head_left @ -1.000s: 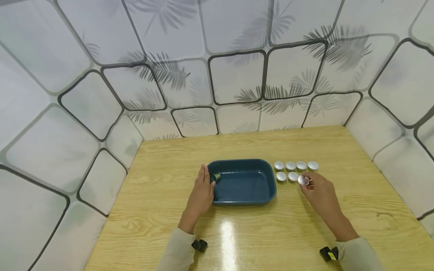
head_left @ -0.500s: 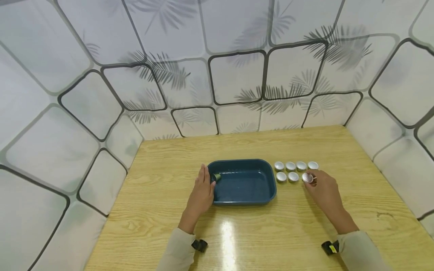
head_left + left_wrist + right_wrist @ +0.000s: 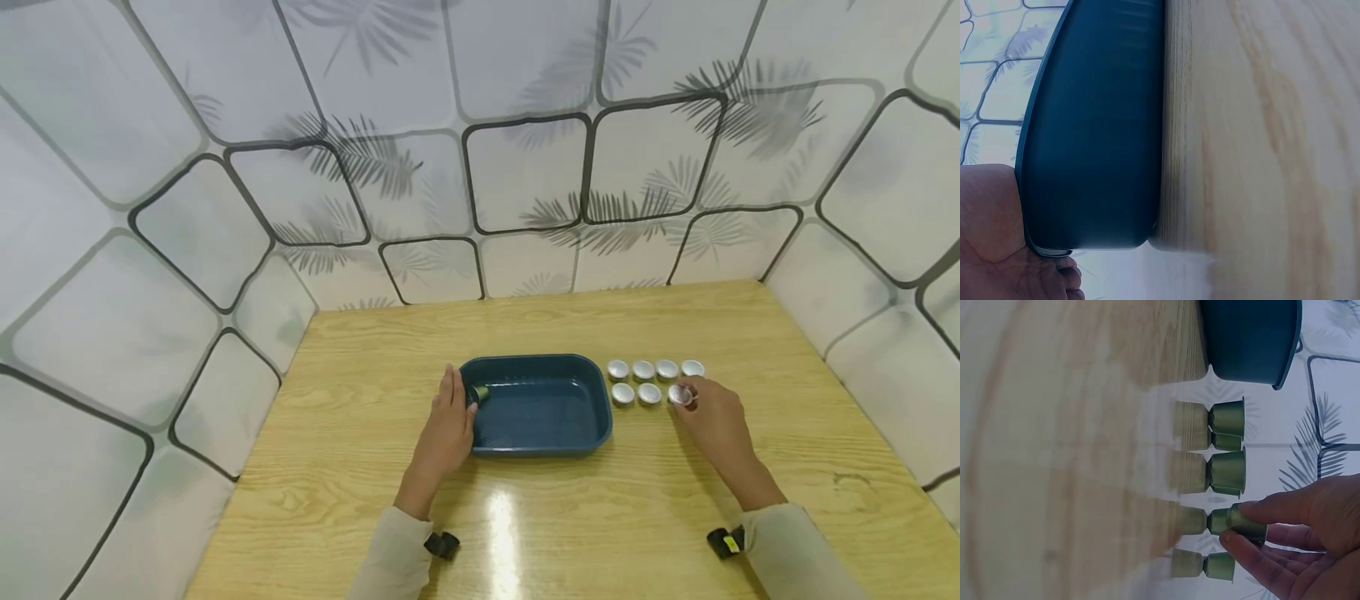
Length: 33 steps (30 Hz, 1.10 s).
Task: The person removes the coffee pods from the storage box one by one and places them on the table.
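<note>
My right hand (image 3: 712, 421) pinches a green coffee capsule (image 3: 680, 394) between thumb and fingers, its silver lid facing up. In the right wrist view this green capsule (image 3: 1247, 524) is held slightly above the tabletop. To its left and behind it, several more capsules (image 3: 648, 393) stand lid up in two rows. My left hand (image 3: 444, 429) rests against the left end of a dark blue tray (image 3: 540, 452), fingers extended along the rim. Inside the tray, near that hand, lies a green capsule (image 3: 481, 392), partly hidden by the tray wall and hand.
The wooden table (image 3: 360, 375) carries the tray in the middle, with the capsule rows close to its right end. Patterned wall covering (image 3: 525, 175) surrounds the table at the back and both sides.
My right hand has shifted slightly right and back with its capsule, into line with the front row, then stays about there. The left hand and tray have not moved.
</note>
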{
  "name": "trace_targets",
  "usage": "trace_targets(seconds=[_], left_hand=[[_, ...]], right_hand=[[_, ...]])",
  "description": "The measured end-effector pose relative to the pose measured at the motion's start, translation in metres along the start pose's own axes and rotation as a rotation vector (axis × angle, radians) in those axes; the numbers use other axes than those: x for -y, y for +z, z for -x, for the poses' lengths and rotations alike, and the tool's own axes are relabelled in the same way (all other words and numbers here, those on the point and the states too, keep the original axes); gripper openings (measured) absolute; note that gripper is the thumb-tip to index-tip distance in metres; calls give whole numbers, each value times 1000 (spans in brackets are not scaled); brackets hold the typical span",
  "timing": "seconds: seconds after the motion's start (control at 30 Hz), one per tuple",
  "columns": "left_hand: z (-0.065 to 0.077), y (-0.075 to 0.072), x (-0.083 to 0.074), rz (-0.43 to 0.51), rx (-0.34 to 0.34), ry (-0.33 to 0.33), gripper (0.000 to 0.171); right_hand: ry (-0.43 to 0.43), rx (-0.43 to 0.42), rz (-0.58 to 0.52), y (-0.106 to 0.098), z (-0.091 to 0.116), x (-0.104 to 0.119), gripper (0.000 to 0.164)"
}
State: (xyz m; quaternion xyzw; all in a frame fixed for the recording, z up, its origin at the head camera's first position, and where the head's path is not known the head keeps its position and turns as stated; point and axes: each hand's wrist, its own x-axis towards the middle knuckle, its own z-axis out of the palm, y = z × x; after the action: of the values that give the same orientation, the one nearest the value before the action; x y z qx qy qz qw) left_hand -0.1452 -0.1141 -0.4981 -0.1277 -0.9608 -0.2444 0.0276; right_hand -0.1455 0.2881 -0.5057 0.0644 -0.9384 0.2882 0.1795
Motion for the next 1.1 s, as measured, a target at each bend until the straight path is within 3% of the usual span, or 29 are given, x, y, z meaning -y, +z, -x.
trace_targets(seconds=[0.33,1.1], left_hand=[[0,1,2,10,-6,12,63],[-1,2,2,6,4,-9,63]], right_hand=[[61,120,25,2,-4,0,25],[72,121,57,5,-14,-2,24]])
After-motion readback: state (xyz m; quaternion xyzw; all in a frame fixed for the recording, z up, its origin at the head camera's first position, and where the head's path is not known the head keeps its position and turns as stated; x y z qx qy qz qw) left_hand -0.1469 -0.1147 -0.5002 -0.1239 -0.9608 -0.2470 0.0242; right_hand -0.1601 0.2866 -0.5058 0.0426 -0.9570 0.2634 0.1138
